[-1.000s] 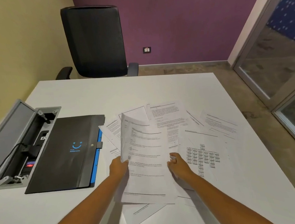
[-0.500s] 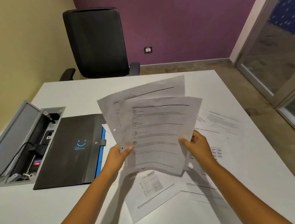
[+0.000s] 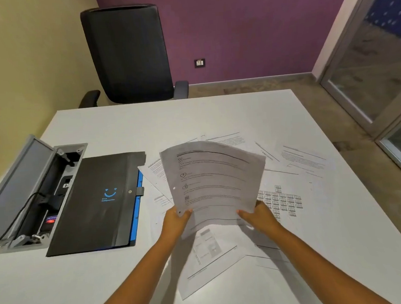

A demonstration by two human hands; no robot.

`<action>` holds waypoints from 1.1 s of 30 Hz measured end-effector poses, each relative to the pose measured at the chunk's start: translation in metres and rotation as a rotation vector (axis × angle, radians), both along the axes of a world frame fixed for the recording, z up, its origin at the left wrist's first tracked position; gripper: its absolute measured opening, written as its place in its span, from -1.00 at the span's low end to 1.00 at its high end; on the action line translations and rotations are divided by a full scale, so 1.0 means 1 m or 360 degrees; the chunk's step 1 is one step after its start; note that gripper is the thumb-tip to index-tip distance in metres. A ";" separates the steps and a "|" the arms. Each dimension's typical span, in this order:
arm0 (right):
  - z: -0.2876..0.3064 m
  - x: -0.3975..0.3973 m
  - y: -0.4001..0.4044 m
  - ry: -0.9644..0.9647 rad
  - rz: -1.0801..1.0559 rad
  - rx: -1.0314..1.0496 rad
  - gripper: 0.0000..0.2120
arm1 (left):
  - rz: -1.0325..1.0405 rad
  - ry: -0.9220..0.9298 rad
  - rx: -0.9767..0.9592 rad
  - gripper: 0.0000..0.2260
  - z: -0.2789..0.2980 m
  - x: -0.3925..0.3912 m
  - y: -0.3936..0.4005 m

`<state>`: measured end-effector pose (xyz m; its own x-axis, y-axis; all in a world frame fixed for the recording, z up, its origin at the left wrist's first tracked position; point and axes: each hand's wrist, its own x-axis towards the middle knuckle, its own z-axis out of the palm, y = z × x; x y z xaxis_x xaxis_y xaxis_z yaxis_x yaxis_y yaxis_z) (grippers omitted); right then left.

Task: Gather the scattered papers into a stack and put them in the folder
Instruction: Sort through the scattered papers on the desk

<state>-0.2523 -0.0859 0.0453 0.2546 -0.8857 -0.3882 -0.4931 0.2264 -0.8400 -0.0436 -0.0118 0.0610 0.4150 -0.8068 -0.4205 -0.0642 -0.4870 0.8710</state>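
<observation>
I hold a few papers (image 3: 215, 182) up over the table (image 3: 61, 282), my left hand (image 3: 176, 219) pinching the near left corner and my right hand (image 3: 257, 215) gripping the near right edge. More sheets (image 3: 299, 165) lie scattered beneath, and the closed black folder (image 3: 98, 203) rests just left of them.

- Left hand (image 3: 176, 219) and right hand (image 3: 257, 215) gripped lifted sheets (image 3: 214, 182) at their lower corners.
- Closed folder (image 3: 98, 203) lay at 9 o'clock.
- Loose papers (image 3: 289, 168) lay at 2 o'clock.
</observation>
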 end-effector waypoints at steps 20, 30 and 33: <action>-0.040 -0.002 0.025 0.0669 0.0024 0.0009 -0.79 | 0.0719 0.0536 0.0375 -0.65 -0.042 0.061 0.073; -0.047 0.005 0.024 0.0542 0.0123 0.0140 -0.89 | 0.0544 0.0419 0.0554 -0.66 -0.054 0.048 0.062; -0.048 -0.003 0.024 0.0228 0.0054 0.0065 -0.94 | 0.0500 0.0446 0.0585 -0.66 -0.053 0.052 0.064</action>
